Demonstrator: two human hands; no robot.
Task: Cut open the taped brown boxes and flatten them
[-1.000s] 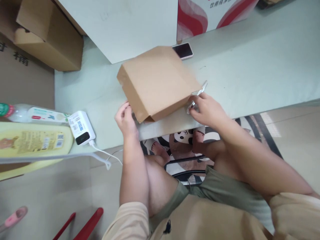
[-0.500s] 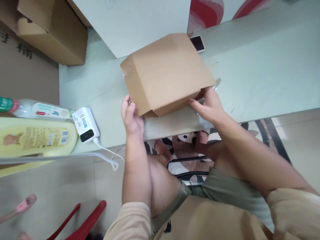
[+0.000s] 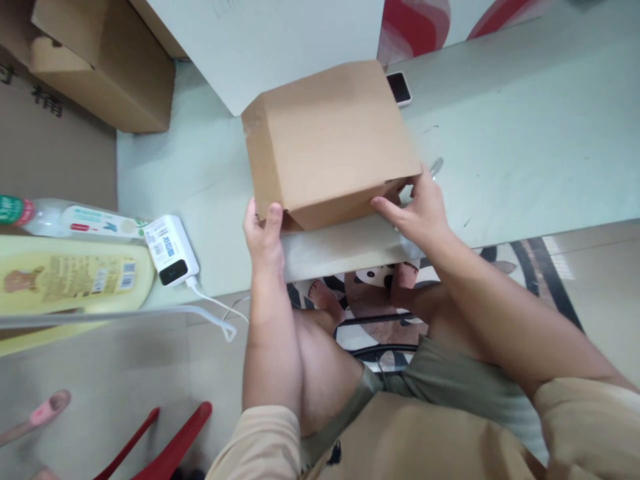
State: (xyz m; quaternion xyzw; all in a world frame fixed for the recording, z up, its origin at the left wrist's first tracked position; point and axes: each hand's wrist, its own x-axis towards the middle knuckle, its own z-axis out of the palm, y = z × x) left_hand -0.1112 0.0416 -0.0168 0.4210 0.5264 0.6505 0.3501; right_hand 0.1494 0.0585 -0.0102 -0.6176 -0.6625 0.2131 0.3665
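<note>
A brown cardboard box is between my hands over the near part of the pale table. My left hand grips its near left corner, the thumb on the near side and the fingers partly hidden behind the left end. At the near right corner, my right hand holds the box with the thumb along the near side; its other fingers are mostly hidden. Flap edges show along the near side. A small shiny clear piece lies just beyond my right hand.
Behind the box stands a white panel, with a phone-like device beside it. On the left are a white power bank with a cable, a bottle, a yellow container and an open carton.
The box has turned slightly, and its near right corner has shifted left. My left thumb has moved onto the box's near left corner. My right hand stays at the right corner.
</note>
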